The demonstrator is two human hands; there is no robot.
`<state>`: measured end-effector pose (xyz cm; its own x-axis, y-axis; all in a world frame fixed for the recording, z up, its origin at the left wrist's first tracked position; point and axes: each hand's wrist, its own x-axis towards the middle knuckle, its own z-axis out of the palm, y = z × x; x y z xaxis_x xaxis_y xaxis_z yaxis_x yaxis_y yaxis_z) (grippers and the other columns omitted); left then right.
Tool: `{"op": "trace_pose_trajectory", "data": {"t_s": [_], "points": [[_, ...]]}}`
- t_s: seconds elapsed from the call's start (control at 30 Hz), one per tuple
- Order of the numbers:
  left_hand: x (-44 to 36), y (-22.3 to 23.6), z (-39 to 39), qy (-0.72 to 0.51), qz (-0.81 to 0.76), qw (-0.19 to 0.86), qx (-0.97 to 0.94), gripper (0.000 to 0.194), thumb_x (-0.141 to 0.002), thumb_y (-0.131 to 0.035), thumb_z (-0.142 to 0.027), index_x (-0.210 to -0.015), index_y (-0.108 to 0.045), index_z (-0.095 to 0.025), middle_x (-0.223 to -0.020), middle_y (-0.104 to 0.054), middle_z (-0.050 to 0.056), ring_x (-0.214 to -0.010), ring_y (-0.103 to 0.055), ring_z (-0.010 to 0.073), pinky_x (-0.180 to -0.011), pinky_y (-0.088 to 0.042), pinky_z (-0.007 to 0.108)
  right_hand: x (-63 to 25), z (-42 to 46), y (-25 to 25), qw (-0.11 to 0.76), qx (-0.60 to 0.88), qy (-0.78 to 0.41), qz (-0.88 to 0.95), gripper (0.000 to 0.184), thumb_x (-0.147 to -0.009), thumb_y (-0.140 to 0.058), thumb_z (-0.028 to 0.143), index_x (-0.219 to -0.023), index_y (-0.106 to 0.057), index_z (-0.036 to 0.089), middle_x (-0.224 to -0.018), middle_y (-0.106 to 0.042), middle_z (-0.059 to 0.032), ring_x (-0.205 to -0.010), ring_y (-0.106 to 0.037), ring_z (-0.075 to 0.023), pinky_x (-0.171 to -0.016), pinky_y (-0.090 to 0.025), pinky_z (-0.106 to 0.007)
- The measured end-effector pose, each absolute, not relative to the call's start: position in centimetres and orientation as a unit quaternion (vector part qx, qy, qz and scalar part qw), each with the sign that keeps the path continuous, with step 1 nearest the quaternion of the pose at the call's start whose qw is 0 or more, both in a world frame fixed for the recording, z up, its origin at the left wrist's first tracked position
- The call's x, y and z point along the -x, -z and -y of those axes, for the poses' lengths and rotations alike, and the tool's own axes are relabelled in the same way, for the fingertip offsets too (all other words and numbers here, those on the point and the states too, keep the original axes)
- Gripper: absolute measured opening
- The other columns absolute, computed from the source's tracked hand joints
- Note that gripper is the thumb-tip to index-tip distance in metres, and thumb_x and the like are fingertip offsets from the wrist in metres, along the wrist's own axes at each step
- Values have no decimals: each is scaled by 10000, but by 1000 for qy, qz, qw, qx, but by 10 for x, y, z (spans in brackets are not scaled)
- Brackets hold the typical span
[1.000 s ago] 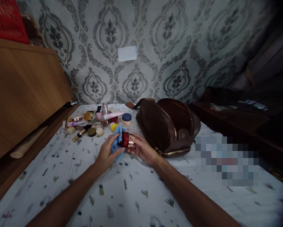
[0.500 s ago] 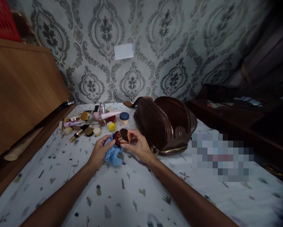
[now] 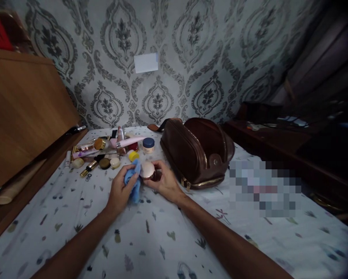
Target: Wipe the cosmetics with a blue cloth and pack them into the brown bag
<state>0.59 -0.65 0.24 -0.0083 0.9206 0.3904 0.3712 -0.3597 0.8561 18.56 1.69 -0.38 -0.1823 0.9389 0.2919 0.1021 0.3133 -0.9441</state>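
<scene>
A small cosmetic jar [image 3: 147, 170] is gripped between the thumb and fingers of my right hand [image 3: 164, 181]. Its shiny rose-gold lid faces up toward me, while most of the dark red body is hidden. Bunched in my left hand [image 3: 121, 186] is a blue cloth [image 3: 135, 186], close against the jar's left side; whether it touches cannot be made out. Just beyond the hands lie a yellow-capped item [image 3: 133, 155] and a cream jar with a navy lid [image 3: 148, 145]. A brown leather bag [image 3: 195, 155] stands unzipped to the right of my right hand.
Several cosmetics, among them a pink tube [image 3: 131, 142] and a gold-capped jar [image 3: 100, 144], lie at the back left of the patterned sheet [image 3: 150, 240]. A wooden cabinet [image 3: 23, 112] borders the left, and dark furniture [image 3: 266, 135] the right. A patterned wall rises behind.
The jar has turned in my right hand, so its lid now faces up. My left hand has drawn the blue cloth from around the jar to its left side. The view has shifted slightly right.
</scene>
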Motion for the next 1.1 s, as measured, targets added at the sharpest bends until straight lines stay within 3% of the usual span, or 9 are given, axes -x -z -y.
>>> {"op": "trace_pose_trajectory", "data": {"t_s": [0.1, 0.2, 0.4, 0.6, 0.77, 0.93, 1.1], "points": [[-6, -2, 7, -476, -427, 162, -752, 227, -932, -552, -307, -1103, -669, -215, -1123, -664, 71, -1062, -618, 205, -952, -484, 344, -186, -17, 6, 461, 438, -288, 716, 417, -669, -744, 245, -1042, -562, 210, -986, -616, -53, -941, -594, -239, -869, -486, -395], [-5, -3, 8, -442, -374, 100, -809, 193, -953, -521, -248, -1046, -684, -200, -1131, -666, 89, -1107, -596, 211, -980, -479, 368, -187, -16, 4, 437, 438, -222, 753, 497, -656, -744, 205, -1128, -589, 186, -1057, -610, -84, -1030, -575, -267, -933, -466, -418], [8, -6, 2, -404, -403, 9, -821, 226, -965, -495, -312, -906, -680, -197, -985, -682, 75, -978, -627, 209, -905, -521, 358, -190, -17, 2, 438, 459, -264, 727, 484, -641, -809, 235, -1090, -632, 192, -1007, -616, -50, -969, -607, -226, -888, -491, -358], [28, -2, -16, -264, -438, -32, -859, 331, -941, -468, -429, -829, -716, -242, -877, -720, 44, -809, -678, 206, -711, -560, 316, -189, -15, -2, 516, 465, -307, 651, 496, -587, -854, 206, -1031, -633, 214, -1007, -637, -16, -960, -623, -199, -859, -498, -312], [33, -12, -12, -299, -419, -118, -849, 314, -936, -458, -435, -907, -702, -239, -1049, -723, 56, -931, -683, 221, -805, -542, 337, -189, -10, -17, 555, 432, -319, 636, 540, -573, -887, 272, -1049, -640, 208, -1011, -644, -19, -939, -630, -194, -827, -505, -297], [28, -28, -7, -320, -398, -153, -846, 284, -954, -439, -422, -1005, -633, -222, -934, -713, 55, -863, -665, 242, -784, -507, 359, -195, -5, -44, 602, 372, -313, 633, 589, -575, -901, 312, -1091, -630, 221, -1064, -650, -21, -960, -626, -178, -806, -507, -274], [1, -49, -13, -334, -372, -150, -853, 274, -967, -396, -388, -1011, -589, -199, -959, -681, 93, -903, -641, 267, -806, -500, 381, -211, 7, -82, 624, 330, -254, 662, 584, -626, -873, 384, -1117, -609, 209, -1063, -647, -35, -973, -619, -176, -806, -510, -265]]}}
